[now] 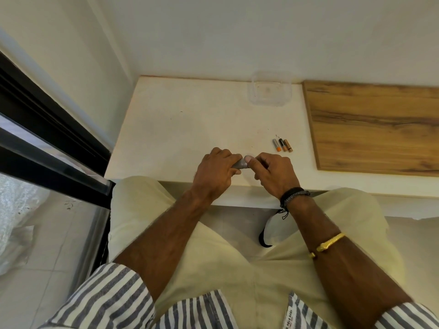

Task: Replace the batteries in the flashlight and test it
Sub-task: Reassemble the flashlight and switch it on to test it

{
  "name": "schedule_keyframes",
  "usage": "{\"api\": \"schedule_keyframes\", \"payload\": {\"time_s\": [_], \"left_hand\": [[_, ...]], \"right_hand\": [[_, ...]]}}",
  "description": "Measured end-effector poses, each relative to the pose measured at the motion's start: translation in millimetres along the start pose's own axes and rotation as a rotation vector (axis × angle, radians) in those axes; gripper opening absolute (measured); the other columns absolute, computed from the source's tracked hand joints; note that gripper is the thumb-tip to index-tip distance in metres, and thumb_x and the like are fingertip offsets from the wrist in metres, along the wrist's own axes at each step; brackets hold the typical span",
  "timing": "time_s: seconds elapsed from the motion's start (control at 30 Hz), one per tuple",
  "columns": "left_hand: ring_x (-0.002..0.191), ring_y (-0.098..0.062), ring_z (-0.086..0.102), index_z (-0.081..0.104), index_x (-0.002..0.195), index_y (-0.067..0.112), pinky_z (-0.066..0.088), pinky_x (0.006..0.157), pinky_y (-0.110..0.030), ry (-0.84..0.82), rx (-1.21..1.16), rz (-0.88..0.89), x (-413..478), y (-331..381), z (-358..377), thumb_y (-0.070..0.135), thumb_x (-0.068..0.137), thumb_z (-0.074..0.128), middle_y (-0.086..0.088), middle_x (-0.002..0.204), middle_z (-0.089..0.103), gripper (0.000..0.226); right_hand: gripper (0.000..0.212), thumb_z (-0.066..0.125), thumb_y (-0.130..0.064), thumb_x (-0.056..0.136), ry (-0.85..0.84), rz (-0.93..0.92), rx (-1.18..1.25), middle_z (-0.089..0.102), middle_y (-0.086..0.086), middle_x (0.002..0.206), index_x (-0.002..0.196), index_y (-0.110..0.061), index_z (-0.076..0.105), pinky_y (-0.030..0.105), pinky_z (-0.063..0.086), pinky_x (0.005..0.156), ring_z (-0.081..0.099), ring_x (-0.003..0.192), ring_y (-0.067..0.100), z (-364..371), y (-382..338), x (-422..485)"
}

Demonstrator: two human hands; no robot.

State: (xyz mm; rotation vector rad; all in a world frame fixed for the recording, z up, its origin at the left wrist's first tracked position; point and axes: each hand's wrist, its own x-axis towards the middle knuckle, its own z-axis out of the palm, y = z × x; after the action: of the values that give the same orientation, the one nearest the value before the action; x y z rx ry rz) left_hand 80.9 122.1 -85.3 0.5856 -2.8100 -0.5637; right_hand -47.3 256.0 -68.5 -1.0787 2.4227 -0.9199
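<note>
Finding: the small grey cylindrical flashlight (pixel 240 164) is held off the white bench (pixel 190 119), just above its near edge, between both hands. The left hand (pixel 217 172) has its fingers (pixel 234 172) curled round the body. The right hand (pixel 275 174) sets its thumb against the exposed end, with the other fingers curled; what they enclose is hidden.

Three small batteries, orange, black and brown (pixel 282 145), lie side by side on the bench just beyond the right hand. Whether they are spent or fresh cannot be told.

A clear plastic container (pixel 269 91) stands at the back edge, and a wood-grain board (pixel 380 124) lies to the right.

Assessment: the work appears to be at the cap, opening or closing undetermined. No beam is visible, so the test looks outstanding
</note>
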Motion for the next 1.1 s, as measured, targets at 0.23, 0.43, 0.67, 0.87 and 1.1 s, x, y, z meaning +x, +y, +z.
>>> {"api": "schedule_keyframes", "payload": {"time_s": [0.23,0.43,0.67,0.87,1.1], "left_hand": [[0.098,-0.022,0.053,0.063,0.122,0.018,0.043,0.081,-0.034,0.005,-0.019,-0.028,-0.1,-2.4,-2.0,0.028,0.095,0.061,-0.005,0.109,0.068,0.029],[0.096,-0.022,0.053,0.063,0.121,0.017,0.045,0.082,-0.035,0.003,-0.018,-0.02,0.2,0.1,-2.7,0.029,0.096,0.061,-0.005,0.107,0.069,0.028],[0.101,-0.023,0.052,0.062,0.123,0.019,0.044,0.087,-0.037,0.0,0.008,0.032,-0.9,5.7,-5.9,0.029,0.096,0.06,-0.004,0.111,0.068,0.029],[0.102,-0.022,0.052,0.062,0.126,0.017,0.04,0.085,-0.032,-0.013,-0.012,0.023,-1.2,6.0,-4.6,0.029,0.097,0.06,-0.005,0.113,0.068,0.031],[0.1,-0.022,0.053,0.062,0.124,0.017,0.043,0.085,-0.035,-0.022,-0.001,-0.009,-0.1,3.5,-4.6,0.028,0.097,0.06,-0.005,0.112,0.068,0.029]], "right_hand": [[0.033,0.078,-0.024,0.088,-0.024,-0.106,0.198,0.071,-0.01,0.106,0.119,-0.027,0.069,0.036,0.064,0.076,0.071,0.083,0.011,-6.0,0.9,-1.3],[0.024,0.076,-0.02,0.09,0.009,-0.109,0.2,0.072,-0.004,0.095,0.114,-0.017,0.073,0.041,0.063,0.075,0.069,0.073,0.012,-5.9,-0.6,-2.7],[0.049,0.053,-0.053,0.099,0.024,0.022,0.048,0.071,0.008,0.07,0.085,-0.009,0.071,0.048,0.06,0.069,0.069,0.064,0.027,-5.5,-2.5,-2.8],[0.03,0.06,-0.044,0.098,-0.035,0.002,0.241,0.073,-0.004,0.089,0.107,-0.018,0.07,0.04,0.064,0.068,0.073,0.068,0.012,-7.5,-0.3,-3.9],[0.027,0.075,-0.018,0.091,-0.038,-0.091,0.203,0.075,0.0,0.098,0.117,-0.019,0.072,0.037,0.063,0.078,0.072,0.079,0.015,-8.3,0.9,-3.2]]}}
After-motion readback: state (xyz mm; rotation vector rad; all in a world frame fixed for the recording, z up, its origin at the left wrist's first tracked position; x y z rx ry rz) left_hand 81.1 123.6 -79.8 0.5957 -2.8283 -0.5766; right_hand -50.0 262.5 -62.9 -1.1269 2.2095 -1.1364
